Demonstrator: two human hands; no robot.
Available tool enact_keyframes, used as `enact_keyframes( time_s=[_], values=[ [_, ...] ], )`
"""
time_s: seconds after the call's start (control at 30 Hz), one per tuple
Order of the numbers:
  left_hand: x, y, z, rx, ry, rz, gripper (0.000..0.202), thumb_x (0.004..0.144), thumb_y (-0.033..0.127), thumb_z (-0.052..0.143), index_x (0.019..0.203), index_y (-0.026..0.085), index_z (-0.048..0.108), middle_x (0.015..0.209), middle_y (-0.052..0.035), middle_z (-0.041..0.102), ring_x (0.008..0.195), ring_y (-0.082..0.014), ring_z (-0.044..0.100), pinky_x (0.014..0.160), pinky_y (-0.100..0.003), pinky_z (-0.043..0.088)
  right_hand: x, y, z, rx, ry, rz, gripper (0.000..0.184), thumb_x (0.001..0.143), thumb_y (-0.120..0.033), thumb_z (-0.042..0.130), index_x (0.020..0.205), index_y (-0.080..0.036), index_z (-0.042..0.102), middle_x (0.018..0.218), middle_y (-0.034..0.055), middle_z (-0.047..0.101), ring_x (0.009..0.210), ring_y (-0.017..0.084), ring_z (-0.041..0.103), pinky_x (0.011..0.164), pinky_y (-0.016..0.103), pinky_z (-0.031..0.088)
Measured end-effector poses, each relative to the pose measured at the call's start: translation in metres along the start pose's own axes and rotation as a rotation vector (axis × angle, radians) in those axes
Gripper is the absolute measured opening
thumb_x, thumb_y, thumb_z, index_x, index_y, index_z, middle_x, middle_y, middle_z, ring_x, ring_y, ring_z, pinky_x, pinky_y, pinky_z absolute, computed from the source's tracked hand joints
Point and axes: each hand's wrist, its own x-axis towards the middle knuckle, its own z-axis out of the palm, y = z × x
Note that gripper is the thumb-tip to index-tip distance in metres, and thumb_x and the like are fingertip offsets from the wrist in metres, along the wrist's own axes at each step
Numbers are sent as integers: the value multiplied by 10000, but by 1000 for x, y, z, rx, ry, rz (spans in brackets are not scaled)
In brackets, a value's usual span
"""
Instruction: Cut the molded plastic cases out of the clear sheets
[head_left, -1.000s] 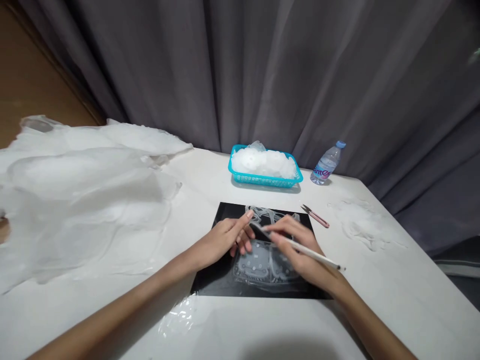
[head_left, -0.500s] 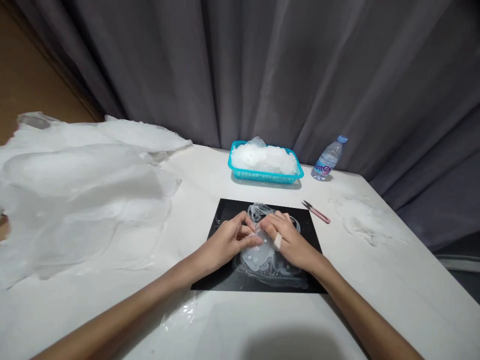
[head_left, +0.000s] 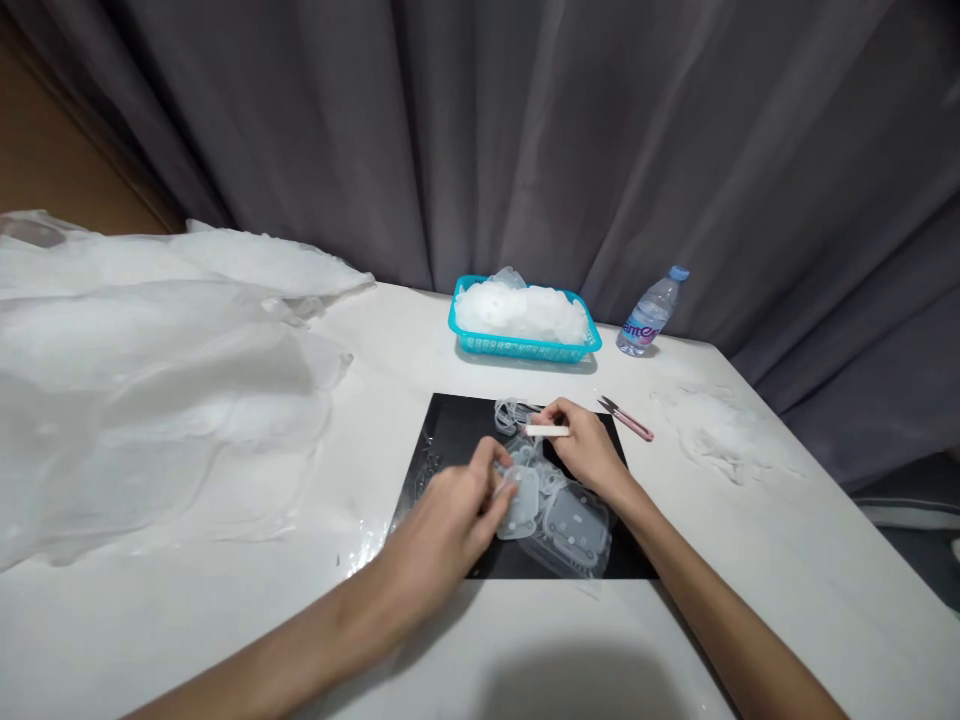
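Between the thumb and fingers of my left hand (head_left: 457, 515) is a translucent, rounded-square plastic piece (head_left: 520, 508) with small holes, pinched at its edge. My right hand (head_left: 581, 440) is bent in over the far part of the black mat (head_left: 435, 420); a white wrap (head_left: 547, 431) shows along one finger. Its fingertips are close to thin clear loops (head_left: 511, 415), and whether they grip anything is hidden. Below the hands lies a loose pile of similar clear plastic pieces (head_left: 576, 525), partly in or on a clear film.
A turquoise basket (head_left: 525, 349) filled with white translucent material stands at the back, near a water bottle (head_left: 651, 315). Pink-handled thread snips (head_left: 628, 419) lie right of the mat. Large white translucent sheets (head_left: 165, 400) cover the left side; a whitish heap (head_left: 724, 435) sits at right.
My hands have moved apart: the left drew down and left with the clear piece, the right shifted slightly up. More of the plastic pile shows between them. The view shifted slightly.
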Motion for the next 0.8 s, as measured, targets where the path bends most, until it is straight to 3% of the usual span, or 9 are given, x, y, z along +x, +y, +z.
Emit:
enact_keyframes(
  time_s=[0.13, 0.3, 0.47, 0.57, 0.63, 0.7, 0.73, 0.77, 0.8],
  values=[
    [21, -11, -13, -136, -41, -74, 276, 909, 357, 605, 1108, 184, 686, 806, -26, 693, 736, -214, 657, 669, -292, 479, -11, -8, -9, 70, -205, -61, 224, 937, -363, 568, 893, -201, 716, 925, 42, 771, 853, 214, 673, 776, 296, 459],
    [30, -16, -11, -315, -70, -84, 320, 897, 445, 660, 1017, 155, 720, 874, -47, 703, 746, -195, 649, 672, -285, 512, -22, -19, -12, 266, -426, -101, 158, 881, -309, 672, 898, -179, 760, 897, 30, 754, 832, 195, 642, 768, 282, 447],
    [28, -14, -11, -358, -83, 13, 318, 980, 479, 613, 911, 170, 637, 822, -2, 623, 721, -146, 606, 635, -238, 504, -26, -22, -16, 472, -375, 35, 208, 817, -377, 773, 812, -169, 762, 754, -1, 673, 713, 151, 564, 682, 264, 391],
    [21, -10, -13, -71, -27, 291, 265, 1056, 362, 516, 878, 180, 590, 783, 4, 614, 663, -129, 589, 581, -218, 482, -26, -19, -15, 516, -380, 73, 268, 815, -435, 778, 803, -169, 755, 724, -2, 661, 683, 144, 559, 669, 264, 398],
    [12, -5, -9, 242, 56, 662, 234, 1069, 218, 454, 896, 175, 605, 786, -19, 651, 661, -143, 614, 585, -237, 483, -25, -15, -10, 367, -320, 48, 286, 844, -445, 734, 769, -170, 739, 724, 16, 685, 684, 160, 590, 674, 272, 433],
    [2, 1, -2, 480, 130, 984, 246, 1046, 97, 415, 933, 156, 625, 814, -54, 693, 709, -173, 656, 611, -268, 494, -21, -10, -5, 144, -167, 20, 275, 881, -413, 672, 749, -176, 719, 742, 41, 711, 709, 187, 623, 686, 289, 459],
    [-2, 3, 2, 516, 161, 1044, 248, 1036, 68, 408, 947, 148, 626, 816, -60, 699, 716, -179, 663, 611, -274, 491, -19, -7, -4, 47, -75, 6, 257, 898, -384, 642, 757, -181, 710, 769, 55, 722, 744, 205, 634, 711, 303, 468],
    [-5, 5, 4, 486, 166, 1000, 235, 1037, 68, 413, 954, 150, 618, 806, -51, 694, 703, -174, 658, 602, -271, 482, -17, -4, -4, -22, 7, -7, 237, 912, -355, 618, 769, -185, 701, 801, 70, 729, 788, 222, 639, 751, 323, 472],
    [-5, 6, 5, 388, 149, 869, 214, 1049, 98, 426, 949, 160, 604, 791, -32, 680, 676, -159, 642, 591, -259, 470, -16, -2, -5, -61, 63, -19, 217, 922, -332, 605, 785, -190, 695, 836, 82, 731, 834, 237, 638, 802, 347, 470]
  ],
)
